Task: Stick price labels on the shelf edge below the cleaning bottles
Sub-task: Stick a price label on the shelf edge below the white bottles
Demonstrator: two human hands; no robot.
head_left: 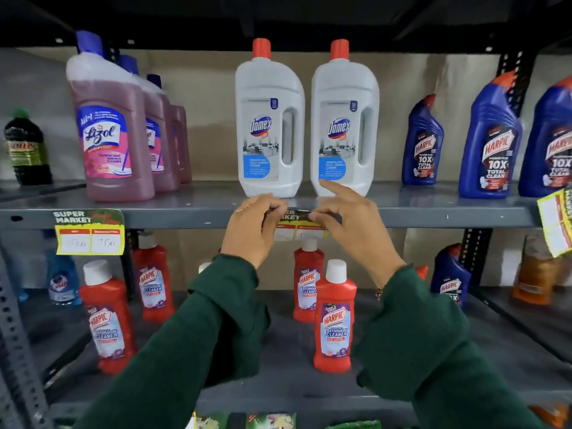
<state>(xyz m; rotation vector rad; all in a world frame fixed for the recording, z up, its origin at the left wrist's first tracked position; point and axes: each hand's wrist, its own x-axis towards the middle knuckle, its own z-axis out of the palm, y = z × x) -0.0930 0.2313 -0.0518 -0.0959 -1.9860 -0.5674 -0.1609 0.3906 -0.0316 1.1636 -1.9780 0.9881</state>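
Observation:
A price label (pixel 297 224) with a dark "SUPER MARKET" top and yellow lower half lies against the grey shelf edge (pixel 173 216), below two white Domex bottles (pixel 270 119). My left hand (pixel 250 226) pinches the label's left end. At its right end my right hand (pixel 353 218) pinches it too, index finger raised toward the right Domex bottle (pixel 345 119). Another label (pixel 89 232) is stuck on the edge under the pink Lizol bottles (pixel 111 128).
Blue Harpic bottles (pixel 489 140) stand at the right of the upper shelf, a dark green bottle (pixel 26 147) at the far left. Red Harpic bottles (pixel 334 317) fill the lower shelf. More yellow labels (pixel 555 221) hang at the right edge.

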